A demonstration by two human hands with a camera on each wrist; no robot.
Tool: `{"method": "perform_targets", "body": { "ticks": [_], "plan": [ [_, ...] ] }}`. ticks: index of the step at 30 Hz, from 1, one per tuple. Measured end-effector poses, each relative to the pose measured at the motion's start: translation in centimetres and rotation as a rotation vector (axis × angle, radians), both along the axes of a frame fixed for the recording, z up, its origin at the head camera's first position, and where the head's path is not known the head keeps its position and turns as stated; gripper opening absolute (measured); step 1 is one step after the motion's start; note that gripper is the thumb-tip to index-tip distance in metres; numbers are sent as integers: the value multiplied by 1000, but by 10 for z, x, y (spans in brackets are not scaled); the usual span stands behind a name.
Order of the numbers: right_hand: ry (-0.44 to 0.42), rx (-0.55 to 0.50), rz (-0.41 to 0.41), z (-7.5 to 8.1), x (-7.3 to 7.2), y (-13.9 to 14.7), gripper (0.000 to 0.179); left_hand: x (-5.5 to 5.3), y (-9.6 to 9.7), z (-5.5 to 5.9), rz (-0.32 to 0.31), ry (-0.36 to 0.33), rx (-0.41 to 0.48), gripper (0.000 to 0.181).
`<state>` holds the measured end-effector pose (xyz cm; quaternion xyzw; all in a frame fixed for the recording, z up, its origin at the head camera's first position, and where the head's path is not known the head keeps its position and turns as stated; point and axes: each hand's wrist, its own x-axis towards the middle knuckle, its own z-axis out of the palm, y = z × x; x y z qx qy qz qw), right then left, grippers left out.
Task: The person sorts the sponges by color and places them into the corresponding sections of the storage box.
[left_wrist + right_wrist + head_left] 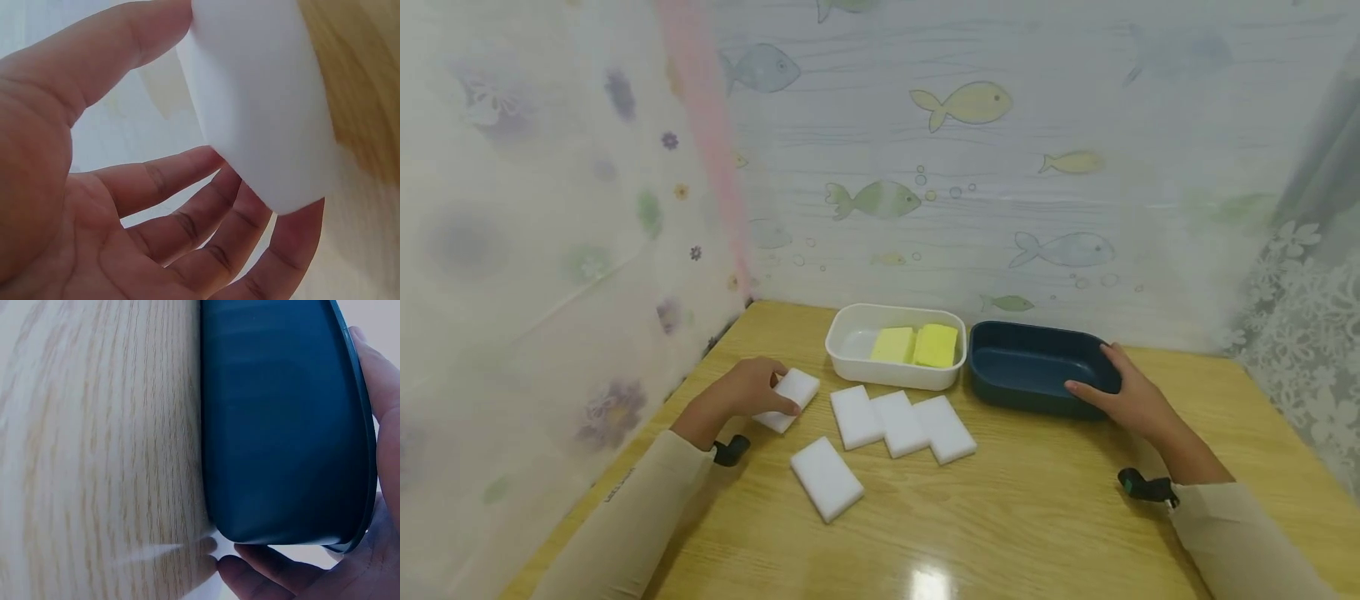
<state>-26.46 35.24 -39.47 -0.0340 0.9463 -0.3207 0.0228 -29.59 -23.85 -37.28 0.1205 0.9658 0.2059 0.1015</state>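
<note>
Flat yellow wood table [1000,517]: left hand [751,389] pinches thin white foam block [801,386], right hand [1133,402] grips dark-blue oblong plastic tub [1022,368].

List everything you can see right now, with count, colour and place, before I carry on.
Loose white blocks: four, white, three in a row before the white tray, one nearer the person
Held white block: one, white, in the left hand
Yellow blocks: two, yellow, one paler, inside the white tray
White tray: one, white, back of the table
Dark blue tray: one, dark blue, right of the white tray
Table: one, wood-coloured, under everything
Fish-print sheet: one, pale, behind the table
Sleeves: two, beige, one per arm
Left hand: one, bare, pinching the held white block
Right hand: one, bare, gripping the dark blue tray's right end
</note>
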Motion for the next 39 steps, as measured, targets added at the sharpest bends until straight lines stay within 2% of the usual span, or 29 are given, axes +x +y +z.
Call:
{"method": "perform_targets", "body": {
  "ticks": [7, 13, 18, 23, 29, 36, 39],
  "plan": [
    [1, 1, -9, -2, -2, 0, 110, 2, 11, 11, -35, 29, 33, 76],
    [2, 0, -15, -1, -3, 1, 111, 4, 26, 21, -91, 51, 68, 75],
    [6, -5, -16, 0, -3, 1, 111, 5, 41, 25, -127, 56, 97, 65],
    [7, -7, -13, -2, -3, 0, 111, 7, 55, 29, -157, 83, 89, 69],
    [11, -10, -16, -3, -3, 0, 111, 2, 76, 36, -181, 112, 88, 73],
    [9, -7, -20, -4, -4, -1, 111, -2, 97, 41, -158, 124, 90, 72],
    [9, -1, -21, -5, -4, 0, 111, -5, 103, 42, -168, 135, 87, 70]
  ]
}}
